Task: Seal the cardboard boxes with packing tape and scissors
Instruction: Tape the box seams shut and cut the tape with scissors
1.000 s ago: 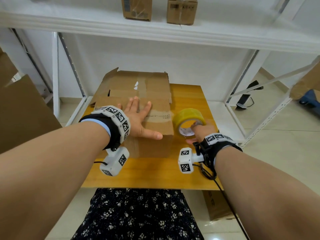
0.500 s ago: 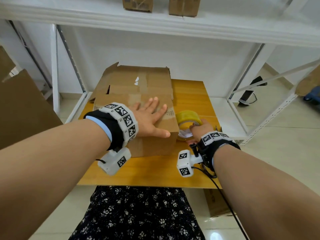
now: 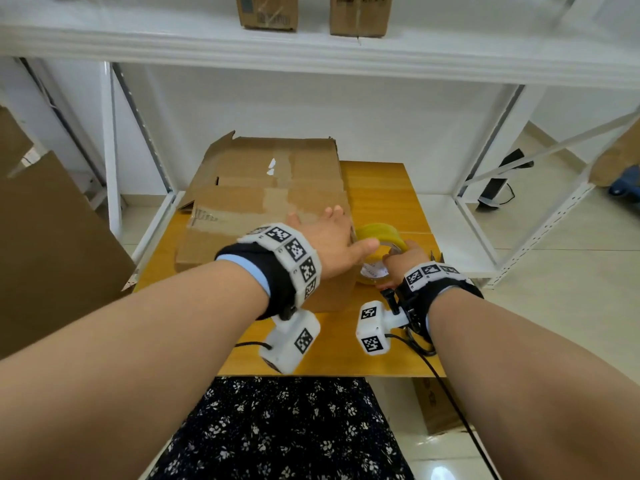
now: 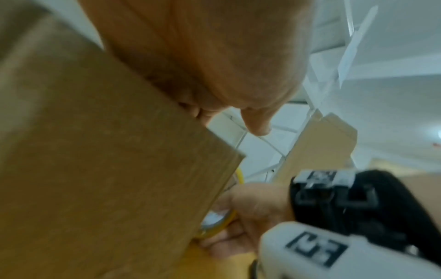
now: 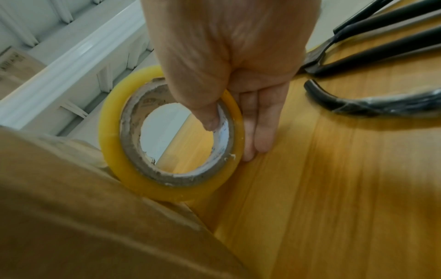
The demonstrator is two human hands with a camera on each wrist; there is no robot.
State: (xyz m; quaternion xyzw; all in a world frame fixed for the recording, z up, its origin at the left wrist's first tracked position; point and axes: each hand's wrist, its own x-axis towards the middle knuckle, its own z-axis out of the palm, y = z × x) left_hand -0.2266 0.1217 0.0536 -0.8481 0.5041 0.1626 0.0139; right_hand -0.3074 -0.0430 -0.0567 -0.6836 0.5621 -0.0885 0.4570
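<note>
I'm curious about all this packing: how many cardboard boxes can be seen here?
4 at least: one large brown cardboard box on the wooden table, two small brown boxes on the white shelf above, one under the table. Cardboard at both picture edges may be more.

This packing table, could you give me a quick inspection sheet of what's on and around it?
Surface: wooden table, box and tools on it.
Job's things: cardboard box, flaps down; yellow tape roll against its side; black scissors beside.
Clutter: nothing seen.
Hands: left hand flat on the box; right hand grips the roll, thumb in its core.
Cables: black cable from the right wrist.
Surroundings: white shelving holding two small boxes.
</note>
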